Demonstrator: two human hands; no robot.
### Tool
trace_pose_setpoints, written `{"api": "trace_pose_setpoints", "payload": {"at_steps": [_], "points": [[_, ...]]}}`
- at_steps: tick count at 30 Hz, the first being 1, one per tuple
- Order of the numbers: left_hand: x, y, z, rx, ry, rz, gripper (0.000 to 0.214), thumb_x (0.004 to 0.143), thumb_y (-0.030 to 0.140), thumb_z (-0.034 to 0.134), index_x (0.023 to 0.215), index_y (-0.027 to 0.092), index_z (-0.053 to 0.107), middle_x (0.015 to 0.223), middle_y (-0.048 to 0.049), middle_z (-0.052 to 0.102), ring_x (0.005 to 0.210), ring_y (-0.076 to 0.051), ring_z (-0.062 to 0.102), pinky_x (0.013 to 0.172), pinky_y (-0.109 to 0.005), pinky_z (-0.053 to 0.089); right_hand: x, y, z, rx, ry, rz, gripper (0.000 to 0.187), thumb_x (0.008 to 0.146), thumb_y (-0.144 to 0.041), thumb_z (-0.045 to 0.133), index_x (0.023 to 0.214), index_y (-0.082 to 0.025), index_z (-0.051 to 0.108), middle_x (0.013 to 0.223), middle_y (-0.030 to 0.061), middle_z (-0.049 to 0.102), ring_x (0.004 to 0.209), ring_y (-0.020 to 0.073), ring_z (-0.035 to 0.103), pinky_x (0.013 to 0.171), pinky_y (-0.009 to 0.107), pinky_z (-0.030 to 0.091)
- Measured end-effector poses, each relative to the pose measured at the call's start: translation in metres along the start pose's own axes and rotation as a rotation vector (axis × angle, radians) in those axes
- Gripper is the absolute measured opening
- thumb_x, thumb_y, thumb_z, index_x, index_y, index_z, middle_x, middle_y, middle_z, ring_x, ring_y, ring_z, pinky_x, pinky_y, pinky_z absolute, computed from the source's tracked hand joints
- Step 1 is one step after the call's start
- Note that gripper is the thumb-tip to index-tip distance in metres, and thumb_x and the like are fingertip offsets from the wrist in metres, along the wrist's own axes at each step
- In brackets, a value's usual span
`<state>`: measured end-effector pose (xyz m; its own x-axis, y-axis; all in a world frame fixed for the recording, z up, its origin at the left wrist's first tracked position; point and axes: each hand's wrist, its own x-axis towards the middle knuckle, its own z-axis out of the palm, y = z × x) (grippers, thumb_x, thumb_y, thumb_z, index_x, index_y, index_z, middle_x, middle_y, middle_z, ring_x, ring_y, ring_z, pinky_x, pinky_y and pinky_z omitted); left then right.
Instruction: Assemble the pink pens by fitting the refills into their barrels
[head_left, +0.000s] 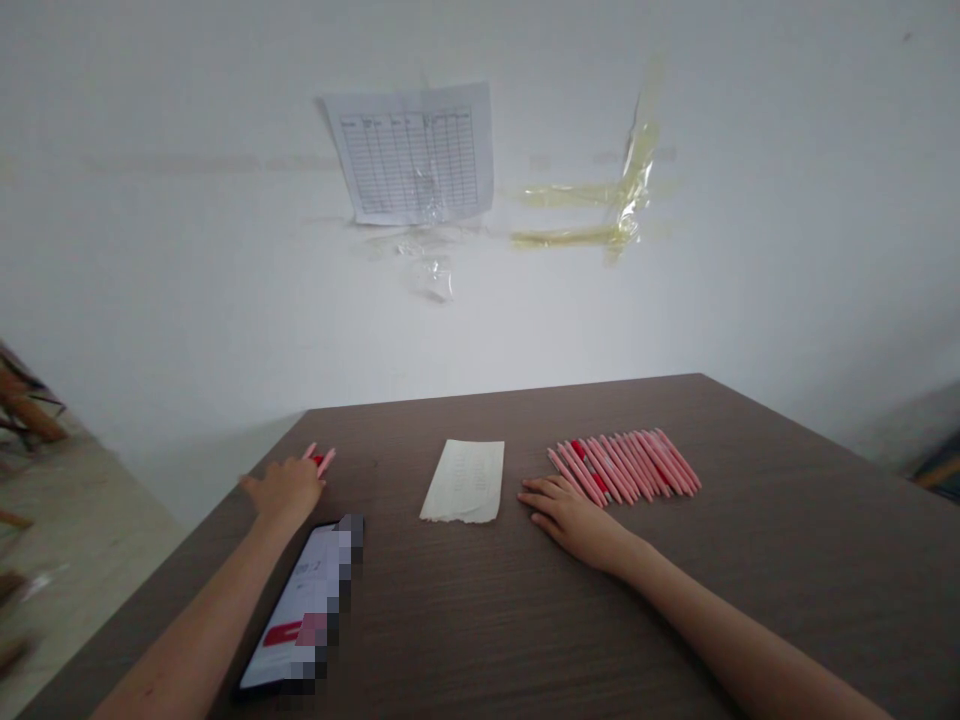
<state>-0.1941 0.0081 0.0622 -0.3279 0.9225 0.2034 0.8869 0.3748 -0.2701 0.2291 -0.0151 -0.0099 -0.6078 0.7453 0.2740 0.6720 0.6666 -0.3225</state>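
Observation:
My left hand [289,490] is at the far left of the table, its fingers curled over a few pink pens [328,462], one with a red part. The hand hides most of their length, and an outer finger sticks out to the left. Palm down, my right hand [566,512] rests on the table with fingers stretched out and holds nothing. Its fingertips lie just left of a row of pink pens [626,467], laid side by side and slanted; some carry red parts. Between the hands lies a cream paper slip [465,482] with faint print and a torn lower edge.
A phone [300,600] with a lit screen lies beside my left forearm. The brown table [450,620] reaches the white wall [225,300], which bears a printed table sheet [420,150] and yellowed tape strips [622,210]. Blurred wooden furniture [30,400] stands at left.

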Motion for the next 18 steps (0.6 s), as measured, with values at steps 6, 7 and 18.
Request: {"api": "trace_pose_setpoints", "payload": {"at_steps": [6, 7, 18], "points": [[-0.0026, 0.0027, -0.0009, -0.019, -0.028, -0.04, 0.032, 0.093, 0.034, 0.042, 0.108, 0.02, 0.067, 0.114, -0.0066, 0.069, 0.109, -0.03, 0.056, 0.095, -0.061, 0.036, -0.0009, -0.0017, -0.0032, 0.004, -0.015, -0.001, 0.04, 0.098, -0.031, 0.039, 0.135, -0.023, 0.055, 0.14, 0.0075, 0.052, 0.129, 0.0247, 0.044, 0.113, 0.045, 0.033], [-0.003, 0.0032, -0.002, -0.026, -0.033, -0.033, 0.032, 0.092, 0.034, 0.042, 0.108, 0.021, 0.067, 0.115, -0.0064, 0.069, 0.109, -0.031, 0.056, 0.094, -0.061, 0.037, -0.0008, -0.0018, -0.0037, 0.005, -0.017, -0.002, 0.04, 0.098, -0.031, 0.039, 0.135, -0.023, 0.055, 0.139, 0.0077, 0.053, 0.129, 0.0246, 0.044, 0.113, 0.045, 0.033], [-0.0002, 0.0034, 0.0017, -0.168, 0.016, -0.04, 0.047, 0.096, 0.033, 0.026, 0.112, 0.013, 0.065, 0.115, -0.0134, 0.066, 0.115, -0.04, 0.05, 0.094, -0.078, 0.024, 0.0, 0.0, -0.0079, 0.021, -0.042, 0.005, 0.041, 0.098, -0.033, 0.041, 0.135, -0.023, 0.055, 0.141, 0.008, 0.052, 0.131, 0.0238, 0.043, 0.113, 0.044, 0.032]]}}
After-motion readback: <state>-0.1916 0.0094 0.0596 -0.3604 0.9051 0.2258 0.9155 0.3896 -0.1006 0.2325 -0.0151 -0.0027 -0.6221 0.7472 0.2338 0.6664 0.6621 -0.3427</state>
